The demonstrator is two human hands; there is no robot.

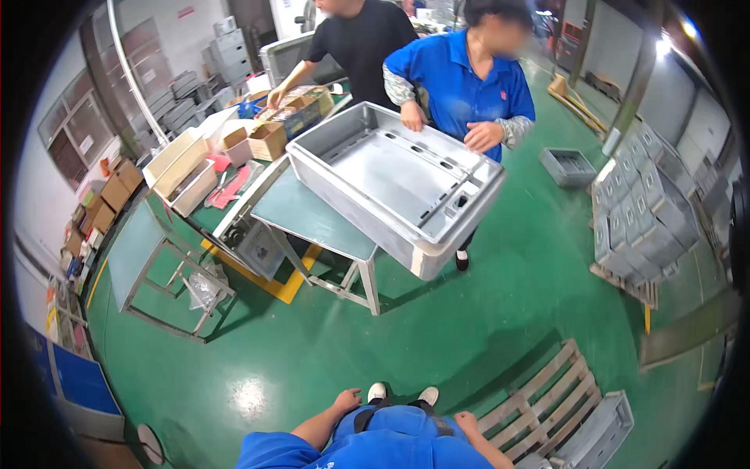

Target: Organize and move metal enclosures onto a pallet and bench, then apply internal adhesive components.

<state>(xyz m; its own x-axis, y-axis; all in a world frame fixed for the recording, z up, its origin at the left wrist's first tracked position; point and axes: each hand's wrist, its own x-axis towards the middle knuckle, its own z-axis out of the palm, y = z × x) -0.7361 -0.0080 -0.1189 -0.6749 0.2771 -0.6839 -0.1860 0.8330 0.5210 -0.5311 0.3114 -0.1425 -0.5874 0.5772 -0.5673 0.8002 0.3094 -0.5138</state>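
My left hand [348, 400] hangs low by my left side, its fingers partly stretched out and nothing in them. By my right side hangs my right hand [466, 423], its fingers curled in, with no object showing; it is nearest to a wooden pallet [529, 383]. Ahead of me, beyond reach of both hands, a large grey crate [351, 207] with a recessed, slotted inside overhangs a green-topped worktable [312, 211]. A co-worker in blue [476, 82] stands behind the crate, one hand on its far rim and the other just above it.
A grey crate [598, 434] lies on the pallet at my right. Stacked grey crates [644, 207] stand farther right, and another crate [568, 167] sits on the floor. A second table [137, 250] is at left. Another person [359, 47] reaches toward cardboard boxes [268, 141].
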